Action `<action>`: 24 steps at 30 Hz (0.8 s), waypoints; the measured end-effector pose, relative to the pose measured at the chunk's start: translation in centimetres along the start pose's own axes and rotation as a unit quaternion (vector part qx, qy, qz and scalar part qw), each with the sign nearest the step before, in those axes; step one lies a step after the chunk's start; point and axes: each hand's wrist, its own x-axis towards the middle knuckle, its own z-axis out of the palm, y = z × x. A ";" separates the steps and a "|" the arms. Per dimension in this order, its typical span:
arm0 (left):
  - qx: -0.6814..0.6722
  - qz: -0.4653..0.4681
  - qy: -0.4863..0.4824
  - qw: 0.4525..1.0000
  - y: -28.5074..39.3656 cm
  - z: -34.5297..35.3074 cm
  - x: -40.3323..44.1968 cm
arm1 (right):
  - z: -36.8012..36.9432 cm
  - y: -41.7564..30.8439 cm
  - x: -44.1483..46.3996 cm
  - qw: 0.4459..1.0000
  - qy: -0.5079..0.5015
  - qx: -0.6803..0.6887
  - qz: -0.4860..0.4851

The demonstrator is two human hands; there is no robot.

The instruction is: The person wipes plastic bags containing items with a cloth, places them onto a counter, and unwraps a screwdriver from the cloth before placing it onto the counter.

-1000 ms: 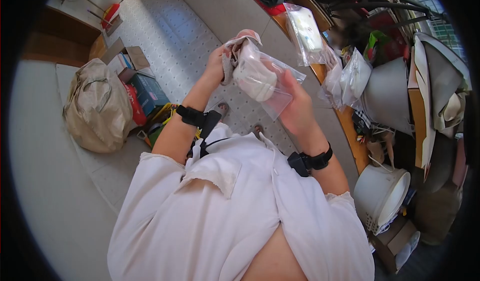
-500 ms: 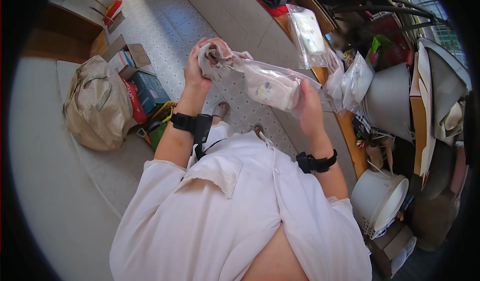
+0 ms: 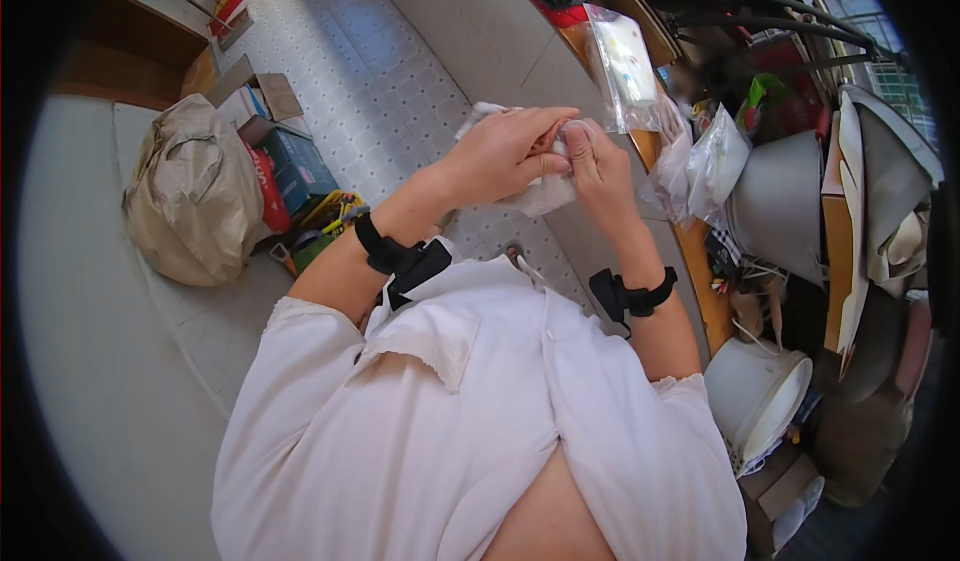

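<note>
My left hand (image 3: 508, 151) and my right hand (image 3: 600, 169) meet in front of my chest, fingers closed and thumbs close together. Between and under them shows part of a clear plastic bag (image 3: 540, 199) with something pale inside, mostly hidden by my fingers. A crumpled whitish cloth (image 3: 478, 117) sticks out behind my left hand. My right fingers and thumb pinch the bag's edge. Each wrist wears a black strap with a small device.
On the right, a wooden ledge (image 3: 715, 296) holds another bagged white item (image 3: 628, 61), plastic bags (image 3: 715, 151), a grey bin (image 3: 778, 196) and a white bucket (image 3: 755, 401). A beige bag (image 3: 190, 191) and a blue box (image 3: 298, 166) stand on the left.
My left hand has moved right to meet my right hand, carrying the cloth along. The bag, stretched out in view before, is now largely covered by both hands.
</note>
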 end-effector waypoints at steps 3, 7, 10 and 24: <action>-0.046 -0.112 -0.055 0.991 0.2 -1.0 -0.5 | -1.1 -1.2 -0.5 0.997 -0.041 -0.057 0.035; -0.098 -0.195 -0.098 0.971 -0.7 -1.5 -1.2 | -1.7 -0.8 -1.2 0.997 -0.013 -0.074 0.010; -0.100 -0.195 -0.112 0.969 -1.3 -1.3 -1.9 | -2.8 -0.9 -1.4 0.999 0.024 -0.042 0.011; -0.339 -0.205 -0.037 0.917 -5.9 -4.4 -3.4 | -7.4 4.6 -0.8 0.941 0.121 0.234 0.212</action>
